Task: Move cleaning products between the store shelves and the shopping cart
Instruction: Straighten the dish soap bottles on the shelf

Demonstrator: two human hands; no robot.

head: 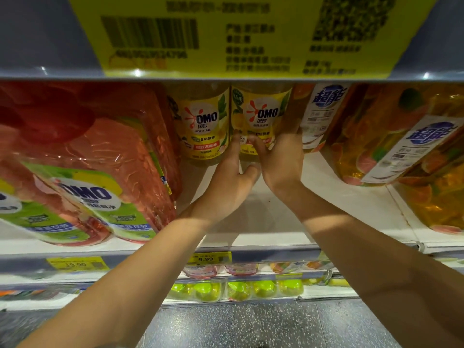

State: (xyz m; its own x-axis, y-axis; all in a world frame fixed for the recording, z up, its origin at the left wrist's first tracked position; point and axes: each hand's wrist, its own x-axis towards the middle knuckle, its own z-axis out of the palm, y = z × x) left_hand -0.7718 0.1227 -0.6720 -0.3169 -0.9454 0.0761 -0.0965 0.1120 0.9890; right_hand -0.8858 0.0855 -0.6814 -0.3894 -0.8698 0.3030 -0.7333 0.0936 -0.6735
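Observation:
Two yellow OMO dish-soap bottles stand upright at the back of a white shelf (351, 202). Both my hands reach in to the right one (261, 114). My left hand (229, 177) wraps its lower left side, fingers up along the label and thumb across the base. My right hand (278, 159) grips its lower right side, fingers curled over the front of the label. The other yellow OMO bottle (200, 121) stands just to the left, untouched. The bottle's base is hidden behind my hands. No cart is in view.
A shrink-wrapped twin pack of red OMO bottles (82, 172) fills the left of the shelf. Orange detergent bottles with white labels (391, 146) crowd the right. A yellow price sign (251, 36) hangs on the shelf above. Lower shelves hold green and pink products (241, 290).

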